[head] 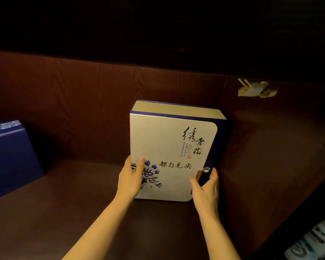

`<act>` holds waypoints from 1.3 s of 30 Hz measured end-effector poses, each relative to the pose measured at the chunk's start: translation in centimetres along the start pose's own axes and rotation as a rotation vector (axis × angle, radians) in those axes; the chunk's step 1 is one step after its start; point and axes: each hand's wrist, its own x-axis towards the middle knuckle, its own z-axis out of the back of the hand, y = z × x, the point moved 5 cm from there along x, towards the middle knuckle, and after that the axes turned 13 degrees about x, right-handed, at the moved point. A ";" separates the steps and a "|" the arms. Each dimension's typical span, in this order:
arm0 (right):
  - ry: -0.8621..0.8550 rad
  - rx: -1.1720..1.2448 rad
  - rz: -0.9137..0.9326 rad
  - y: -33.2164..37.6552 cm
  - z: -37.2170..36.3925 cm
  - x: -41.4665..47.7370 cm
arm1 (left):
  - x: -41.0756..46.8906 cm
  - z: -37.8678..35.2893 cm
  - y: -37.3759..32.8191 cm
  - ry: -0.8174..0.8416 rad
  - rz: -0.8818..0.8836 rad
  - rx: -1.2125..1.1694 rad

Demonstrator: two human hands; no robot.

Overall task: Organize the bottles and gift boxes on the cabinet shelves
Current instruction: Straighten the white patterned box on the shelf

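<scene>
- A white gift box (169, 152) shaped like a thick book stands upright on a dark brown wooden shelf (83, 212), close to the right side wall of the cabinet.
- The front of the box shows black Chinese writing and a blue flower drawing near the lower left; its edges and right side are dark blue.
- The left hand (130, 180) presses against the lower left edge of the box, with the thumb lying on the front over the flower drawing and the fingers hidden behind the edge.
- The right hand (206, 188) is partly open at the lower right corner of the box, thumb touching the front edge and fingers curved around the blue side; together both hands hold the box between them.
- Both bare forearms reach in from the bottom of the view.
- A dark blue box (9, 158) with a patterned white strip along its top leans at the far left of the same shelf, well apart from the white box.
- A small pale fitting (255, 89) sticks out from the right wall, above and behind the white box.
- At the bottom right corner, outside the shelf, a blurred black and white object (315, 243) is too unclear to identify.
</scene>
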 end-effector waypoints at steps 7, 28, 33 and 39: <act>-0.025 -0.030 0.035 0.0 0.3 0.3 | -0.1 0.5 0.4 -0.045 0.021 0.023; -0.056 -0.111 0.113 0.2 3.7 -5.0 | -5.5 4.3 1.3 -0.103 -0.062 0.126; -0.047 -0.131 0.125 -0.2 4.8 -7.2 | -7.7 5.2 1.5 -0.116 -0.075 0.109; -0.037 -0.141 0.138 -0.3 6.4 -9.4 | -10.4 6.2 1.7 -0.136 -0.100 0.107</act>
